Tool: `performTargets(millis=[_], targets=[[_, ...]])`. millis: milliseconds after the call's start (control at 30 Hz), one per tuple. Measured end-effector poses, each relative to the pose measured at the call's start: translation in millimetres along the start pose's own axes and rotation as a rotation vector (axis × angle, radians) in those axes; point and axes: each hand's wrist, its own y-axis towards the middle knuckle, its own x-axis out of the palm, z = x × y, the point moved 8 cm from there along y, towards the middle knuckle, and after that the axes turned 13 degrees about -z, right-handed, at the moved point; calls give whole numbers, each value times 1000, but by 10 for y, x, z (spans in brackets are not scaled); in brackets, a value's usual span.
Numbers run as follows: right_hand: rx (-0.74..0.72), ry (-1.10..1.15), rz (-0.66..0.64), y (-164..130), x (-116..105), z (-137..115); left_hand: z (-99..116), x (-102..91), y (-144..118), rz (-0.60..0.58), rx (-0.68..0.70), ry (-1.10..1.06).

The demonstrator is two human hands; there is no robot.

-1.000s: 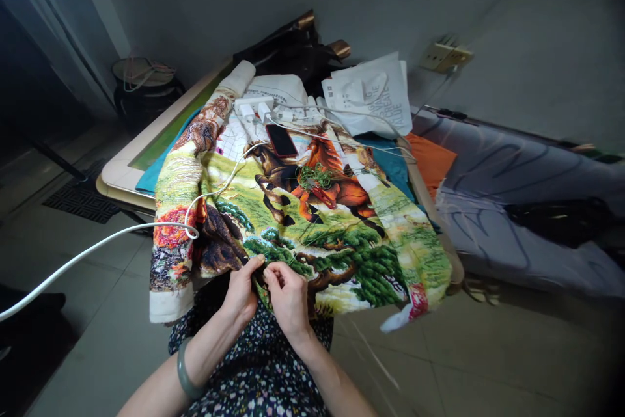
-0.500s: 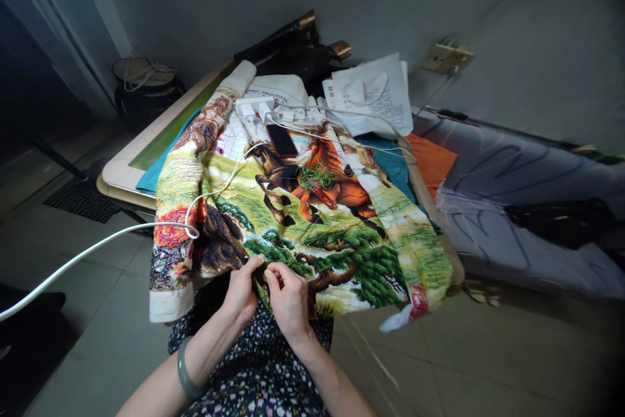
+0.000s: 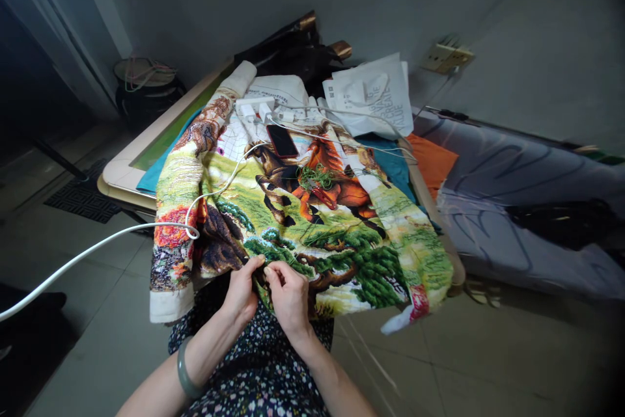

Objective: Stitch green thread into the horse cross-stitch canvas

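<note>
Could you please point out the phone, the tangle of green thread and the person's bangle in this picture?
phone (image 3: 282, 140): head view, middle of its dark screen.
tangle of green thread (image 3: 315, 177): head view, centre of the bundle.
bangle (image 3: 184, 371): head view, band on the left wrist.

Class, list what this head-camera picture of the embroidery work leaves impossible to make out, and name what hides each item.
1. Needle: too small to see between the left hand and right hand.
2. Near edge of the embroidered cloth: covered by both hands.
3. White cable: its far end is cut off by the picture's left edge.
4. Print on the white bag: partly legible, creased and small.
5. Dark bundle at right: blurred, in shadow.
</note>
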Motion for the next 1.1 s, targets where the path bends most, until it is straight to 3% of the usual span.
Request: performTargets(millis=[400, 933, 1100], targets=[[-9, 44, -1, -31, -3, 9, -34, -30, 30, -2, 4, -25], [185, 393, -108, 21, 100, 196, -54, -26, 25, -9, -11, -23], [124, 291, -58, 0, 86, 175, -31, -6, 16, -13, 1, -16]])
